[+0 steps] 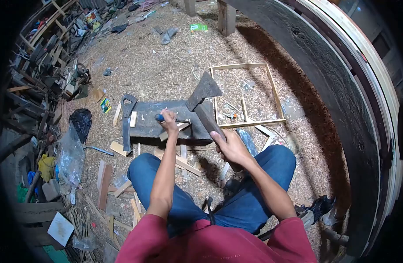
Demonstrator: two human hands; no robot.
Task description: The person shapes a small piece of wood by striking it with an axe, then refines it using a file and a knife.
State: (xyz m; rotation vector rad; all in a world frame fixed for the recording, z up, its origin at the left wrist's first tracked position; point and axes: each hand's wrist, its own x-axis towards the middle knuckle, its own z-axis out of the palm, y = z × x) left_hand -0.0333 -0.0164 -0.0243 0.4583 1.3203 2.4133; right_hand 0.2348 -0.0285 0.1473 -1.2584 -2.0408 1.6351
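My right hand [232, 148] is closed round the wooden handle of a hatchet [204, 91], whose dark, broad head is raised above the right end of a low dark bench [155, 107]. Over the middle of that bench, my left hand [168, 122] grips a tool with a blue handle [159, 117]. A thin dark shaft shows to the right of the fingers; its exact kind I cannot make out. Just below the shaft is a short pale wood piece [175, 131], partly covered by the hand. A handsaw [126, 127] lies across the bench's left end, beside a small wood block [133, 119].
A thin wooden frame [275, 90] lies on the shavings to the right. Wood offcuts [106, 184] are scattered near my legs. Plastic bags [71, 155] and piled scrap line the left side. A large dark plank [315, 65] stands along the right.
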